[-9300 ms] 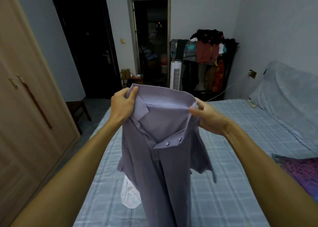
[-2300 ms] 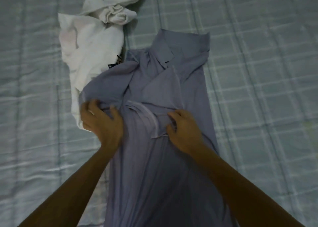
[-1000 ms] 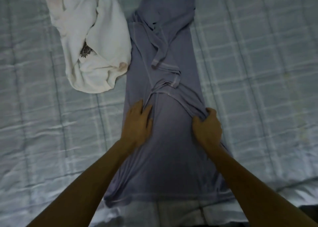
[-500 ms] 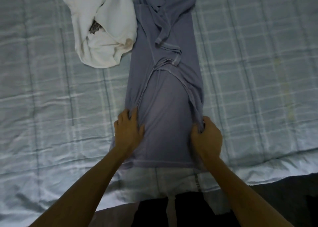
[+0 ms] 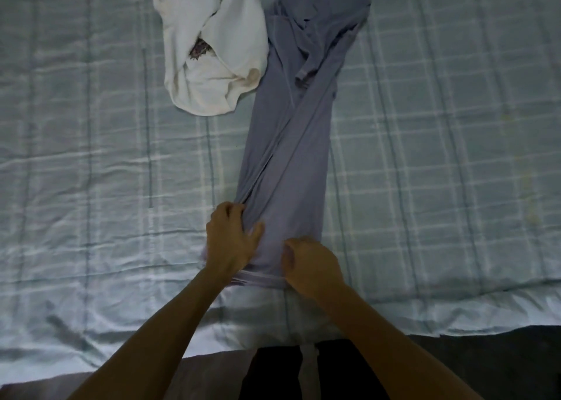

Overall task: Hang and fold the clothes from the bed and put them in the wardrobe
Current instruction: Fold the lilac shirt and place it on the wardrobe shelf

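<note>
At the near edge of the bed [image 5: 91,278], both hands work on the lower end of a grey-violet shirt [image 5: 288,144]. The left hand [image 5: 232,238] has its fingers curled over the left folded edge of the cloth, with the thumb spread on top. The right hand [image 5: 309,263] is closed on the bottom hem, just beside the left one. There is some blur, but both seem to grip the fabric and not only to press it.

In my judgement the task is at an early stage. The shirt is already folded lengthwise into one narrow strip, but it is not yet folded across into a small packet. That fold is probably what is left for this piece, and after it the way to the wardrobe, which is not in view.

The strip lies flat on the bed and runs straight away from the person, from the hem near the bed edge to the collar end at the far side. The cloth looks thin and soft. A long slanted crease runs up its lower half, and at the upper part a sleeve is laid inward and is rather rumpled.

Farther away, touching the left side of the shirt's upper part, a white garment [image 5: 212,44] lies crumpled with a small dark print showing. It is neither folded nor hung, so at least one whole piece remains.
</note>
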`<state>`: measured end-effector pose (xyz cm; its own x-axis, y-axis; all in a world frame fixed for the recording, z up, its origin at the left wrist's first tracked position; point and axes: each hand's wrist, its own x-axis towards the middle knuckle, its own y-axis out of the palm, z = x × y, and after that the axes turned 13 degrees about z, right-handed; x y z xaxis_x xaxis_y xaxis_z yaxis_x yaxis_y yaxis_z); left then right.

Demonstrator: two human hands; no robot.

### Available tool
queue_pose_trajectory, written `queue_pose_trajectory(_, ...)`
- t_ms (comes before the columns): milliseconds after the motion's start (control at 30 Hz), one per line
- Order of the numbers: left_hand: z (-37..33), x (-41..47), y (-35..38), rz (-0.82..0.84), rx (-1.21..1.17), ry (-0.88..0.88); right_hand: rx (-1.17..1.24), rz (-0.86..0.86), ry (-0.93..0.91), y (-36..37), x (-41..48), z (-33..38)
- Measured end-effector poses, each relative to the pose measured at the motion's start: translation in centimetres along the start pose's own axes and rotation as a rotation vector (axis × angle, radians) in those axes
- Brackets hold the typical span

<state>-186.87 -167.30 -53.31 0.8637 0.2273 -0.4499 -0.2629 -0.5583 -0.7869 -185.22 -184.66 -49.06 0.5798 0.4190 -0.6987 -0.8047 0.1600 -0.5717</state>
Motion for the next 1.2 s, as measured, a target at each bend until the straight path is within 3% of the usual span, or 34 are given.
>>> queue_pose_trajectory(167,-0.1,-1.0,0.1,-0.042,-0.189,-0.253,-0.012,-0.047,-0.055,1.3,0.5,-1.9)
queue_pose_trajectory(267,0.6,-0.4,-2.0,0.105,-0.411,-0.367,-0.021,-0.092,-0.067,0.9,0.8,-1.8)
queue_pose_trajectory(400,1.4,1.0,-3.9,0.379,-0.376,-0.224,-0.066,-0.085,-0.164,0.7,1.6,-1.0)
queue_pose_trajectory(533,0.4,1.2,-3.8,0.426,-0.411,-0.105,-0.183,0.108,-0.177,1.2,1.9,-0.4)
queue_pose_trajectory(633,0.0,0.3,-2.4,0.429,-0.287,-0.031,-0.198,0.120,-0.171,1.6,1.2,-0.4)
queue_pose_trajectory(767,-0.9,-1.4,-1.2,0.357,-0.395,-0.097,0.051,-0.124,-0.145,2.3,1.7,-1.5)
queue_pose_trajectory(933,-1.4,-1.9,-1.1,0.548,-0.811,-0.250,0.233,-0.233,0.075,1.8,2.1,-2.6)
queue_pose_trajectory(1033,-0.3,-2.2,-0.5,0.528,-0.683,-0.277,0.381,-0.240,0.130,2.1,1.9,-2.4)
queue_pose_trajectory(1200,0.2,-1.8,0.0,0.509,-0.485,-0.175,0.658,-0.243,0.204,2.0,2.4,-2.1)
